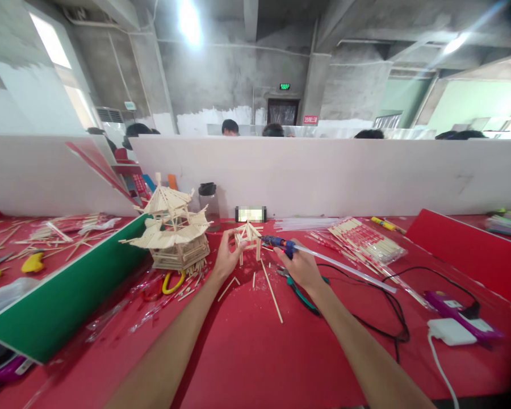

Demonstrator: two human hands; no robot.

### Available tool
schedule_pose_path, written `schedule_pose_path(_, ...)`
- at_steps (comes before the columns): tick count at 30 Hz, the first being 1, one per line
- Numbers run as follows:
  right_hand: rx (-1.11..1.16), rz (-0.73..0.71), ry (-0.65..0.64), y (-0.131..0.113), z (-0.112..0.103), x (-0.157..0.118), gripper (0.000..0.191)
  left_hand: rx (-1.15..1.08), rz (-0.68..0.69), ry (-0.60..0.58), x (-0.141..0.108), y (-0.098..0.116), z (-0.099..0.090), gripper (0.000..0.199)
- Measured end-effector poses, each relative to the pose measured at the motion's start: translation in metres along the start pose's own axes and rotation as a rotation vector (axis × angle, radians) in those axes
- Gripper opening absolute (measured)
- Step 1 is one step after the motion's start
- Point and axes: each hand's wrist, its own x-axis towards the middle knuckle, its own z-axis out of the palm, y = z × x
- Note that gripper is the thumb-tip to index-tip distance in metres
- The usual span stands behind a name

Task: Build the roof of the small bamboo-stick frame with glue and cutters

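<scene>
At twelve o'clock, our left hand pinched a small stick house, legs standing, roof seemingly unfinished; our right hand clasped a glue gun.

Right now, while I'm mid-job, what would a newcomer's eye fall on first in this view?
Probably the large pale stick pavilion, with its tiered roofs, to the left of the hands beside a slanting green panel. Next, at the centre, the left hand holds a much smaller stick model, while the right hand points a blue glue gun at its right side, all over a vivid red tabletop.
</scene>
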Motion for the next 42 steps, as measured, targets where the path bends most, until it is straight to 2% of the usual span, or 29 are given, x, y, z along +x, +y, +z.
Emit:
schedule_pose_path(6,0.008,0.01,-0.04,-0.003,-0.009,0.0,0.042,0.003,-0.014,-0.007,-0.001,-0.001,-0.001,0.037)
schedule_pose_path(11,0.036,-0.006,-0.053,-0.006,-0.008,-0.001,0.041,-0.02,-0.022,0.0,0.0,-0.002,-0.001,0.038)
schedule_pose_path(16,0.083,0.022,-0.041,-0.002,-0.007,0.0,0.043,-0.02,-0.019,-0.005,0.0,-0.001,-0.001,0.036)
schedule_pose_path(20,0.102,0.051,-0.09,0.002,-0.009,0.002,0.044,-0.038,-0.01,0.026,0.002,-0.002,-0.001,0.037)
schedule_pose_path(27,0.412,0.148,-0.181,0.008,-0.006,0.005,0.054,-0.057,-0.028,0.031,0.003,-0.003,-0.001,0.038)
schedule_pose_path(37,0.509,0.326,0.01,0.03,-0.006,0.012,0.058,-0.09,-0.024,0.032,0.003,0.002,0.001,0.036)
schedule_pose_path(39,0.439,0.346,-0.024,0.035,-0.009,0.013,0.058,-0.105,-0.027,0.029,0.003,0.003,0.001,0.036)
schedule_pose_path(42,0.343,0.282,-0.192,0.036,-0.016,0.013,0.055,-0.117,-0.025,0.034,0.003,0.005,0.002,0.036)
